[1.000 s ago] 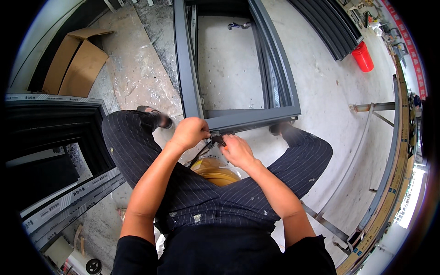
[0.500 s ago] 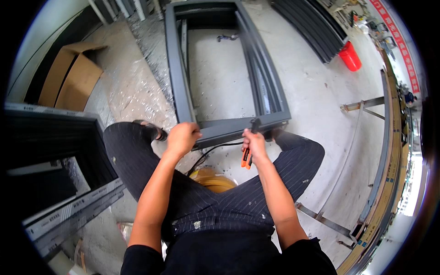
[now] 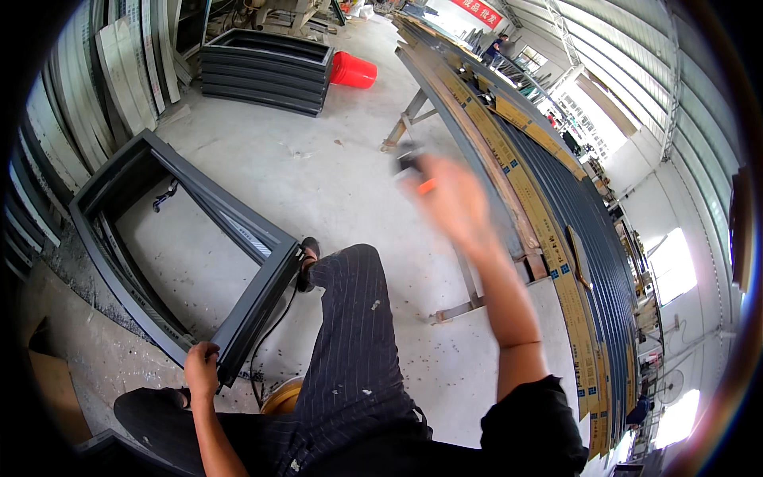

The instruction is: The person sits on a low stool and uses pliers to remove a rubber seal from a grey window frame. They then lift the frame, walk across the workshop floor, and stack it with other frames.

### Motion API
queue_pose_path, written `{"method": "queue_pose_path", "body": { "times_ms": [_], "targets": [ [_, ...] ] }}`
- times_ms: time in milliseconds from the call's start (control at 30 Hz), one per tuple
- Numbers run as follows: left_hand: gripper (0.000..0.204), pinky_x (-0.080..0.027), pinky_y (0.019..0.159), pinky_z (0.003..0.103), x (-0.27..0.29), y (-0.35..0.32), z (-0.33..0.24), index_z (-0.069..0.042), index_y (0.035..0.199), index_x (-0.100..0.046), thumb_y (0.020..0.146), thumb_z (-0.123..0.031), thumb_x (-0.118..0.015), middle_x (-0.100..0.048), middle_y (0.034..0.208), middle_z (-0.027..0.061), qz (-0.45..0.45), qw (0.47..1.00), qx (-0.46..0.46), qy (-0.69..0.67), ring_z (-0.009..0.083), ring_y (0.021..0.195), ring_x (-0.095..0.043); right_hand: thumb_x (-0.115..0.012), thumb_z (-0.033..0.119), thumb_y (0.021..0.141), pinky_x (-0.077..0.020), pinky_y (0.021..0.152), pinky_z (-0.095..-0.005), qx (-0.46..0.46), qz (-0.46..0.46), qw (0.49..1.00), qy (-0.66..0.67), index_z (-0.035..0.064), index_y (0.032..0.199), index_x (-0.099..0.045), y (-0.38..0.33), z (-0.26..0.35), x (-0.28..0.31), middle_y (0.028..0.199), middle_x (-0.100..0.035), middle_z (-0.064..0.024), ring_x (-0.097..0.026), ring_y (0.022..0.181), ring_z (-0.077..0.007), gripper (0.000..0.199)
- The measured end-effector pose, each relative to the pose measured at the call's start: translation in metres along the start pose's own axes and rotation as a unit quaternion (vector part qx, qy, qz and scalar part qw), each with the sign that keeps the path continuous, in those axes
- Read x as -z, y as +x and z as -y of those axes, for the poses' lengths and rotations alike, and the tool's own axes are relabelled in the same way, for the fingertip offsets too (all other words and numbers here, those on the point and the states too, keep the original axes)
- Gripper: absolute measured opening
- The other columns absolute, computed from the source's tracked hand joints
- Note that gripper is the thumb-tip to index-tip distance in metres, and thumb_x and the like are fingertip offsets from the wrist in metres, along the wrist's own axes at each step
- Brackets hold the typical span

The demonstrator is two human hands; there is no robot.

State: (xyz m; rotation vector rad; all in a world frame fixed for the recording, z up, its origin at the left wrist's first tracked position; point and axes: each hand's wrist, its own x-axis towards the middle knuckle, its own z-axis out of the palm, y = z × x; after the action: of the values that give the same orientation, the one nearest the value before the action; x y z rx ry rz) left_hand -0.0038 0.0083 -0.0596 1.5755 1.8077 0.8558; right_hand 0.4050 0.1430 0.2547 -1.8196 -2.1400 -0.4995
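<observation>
on the concrete floor (image 3: pixel 373 135) to my left lies the dark grey metal window frame (image 3: pixel 163 238), flat, a big rectangle of stiff channelled rails with one near corner by my knee. it looks heavy and rigid, hard-edged, not something to lift by one rail; i judge the corners are the place to grip, where two rails meet and it won't twist. far beyond it sits a stack of similar frames (image 3: pixel 266 71) with a red bucket (image 3: pixel 352 71) just beside it, and to the right a long rack of metal profiles (image 3: pixel 548 207) runs away from me. my pinstriped leg (image 3: pixel 350 334) stretches out, the shoe (image 3: pixel 308 262) touching the frame's corner. my left hand (image 3: pixel 202 370) is curled closed over the near end of the frame's rail. my right hand (image 3: pixel 449 195) is raised and blurred, wrapped around a small tool (image 3: pixel 417 175) with a black and orange handle; how tightly, i cannot tell. a black cord (image 3: pixel 266 342) trails on the floor near the frame.
</observation>
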Motion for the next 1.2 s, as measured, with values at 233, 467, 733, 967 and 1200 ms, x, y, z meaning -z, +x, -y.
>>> {"method": "queue_pose_path", "body": {
  "times_ms": [233,467,733,967,1200],
  "targets": [
    [0.018,-0.048,0.077,0.039,-0.017,-0.002,0.005,-0.002,0.092,-0.066,0.076,0.001,-0.061,-0.063,0.087,0.0152,-0.012,0.999,-0.032,0.012,0.0334,0.084,-0.061,-0.070,0.049,0.076,-0.0475,0.083,-0.0508,-0.231,0.076,0.915,-0.323,0.0089,0.106,-0.062,0.005,-0.254,0.060,0.106,-0.064,-0.0133,-0.060,0.103,-0.0333,0.050],
    [0.034,-0.049,0.076,0.031,-0.018,-0.003,0.017,-0.002,0.113,-0.058,0.080,0.008,-0.060,-0.063,0.092,0.0120,-0.069,0.993,0.046,-0.085,0.0214,0.084,-0.062,-0.076,0.053,0.069,-0.0409,0.095,-0.0563,-0.362,0.158,0.884,-0.250,0.0140,0.131,-0.051,-0.021,-0.295,0.064,0.130,-0.053,-0.0155,-0.050,0.120,-0.0371,0.077],
    [0.019,-0.047,0.071,0.026,-0.022,0.017,0.034,-0.002,0.097,-0.054,0.083,-0.002,-0.067,-0.058,0.082,0.0031,-0.121,0.973,0.094,-0.173,0.0118,0.077,-0.057,-0.066,0.017,0.083,-0.0444,0.092,-0.0388,0.009,-0.084,0.995,0.045,0.0016,0.112,-0.061,-0.026,-0.077,-0.013,0.111,-0.062,-0.0159,-0.057,0.105,-0.0333,0.034],
    [0.011,-0.046,0.081,0.030,-0.022,0.015,0.028,0.000,0.094,-0.063,0.084,0.002,-0.060,-0.061,0.090,0.0068,-0.064,0.981,0.031,-0.183,0.0164,0.089,-0.058,-0.069,0.017,0.083,-0.0521,0.079,-0.0317,0.091,0.308,0.766,0.557,0.0030,0.112,-0.063,-0.110,0.190,-0.205,0.101,-0.064,-0.0123,-0.065,0.088,-0.0213,0.033],
    [0.019,-0.047,0.082,0.027,-0.019,-0.008,0.019,-0.001,0.109,-0.062,0.093,-0.009,-0.058,-0.062,0.095,0.0033,-0.030,0.910,0.141,-0.389,0.0142,0.088,-0.059,-0.070,0.012,0.078,-0.0495,0.078,-0.0364,0.099,0.376,0.726,0.567,0.0030,0.107,-0.063,-0.191,0.292,-0.318,0.089,-0.067,-0.0119,-0.065,0.085,-0.0247,0.031]
  ]
}}
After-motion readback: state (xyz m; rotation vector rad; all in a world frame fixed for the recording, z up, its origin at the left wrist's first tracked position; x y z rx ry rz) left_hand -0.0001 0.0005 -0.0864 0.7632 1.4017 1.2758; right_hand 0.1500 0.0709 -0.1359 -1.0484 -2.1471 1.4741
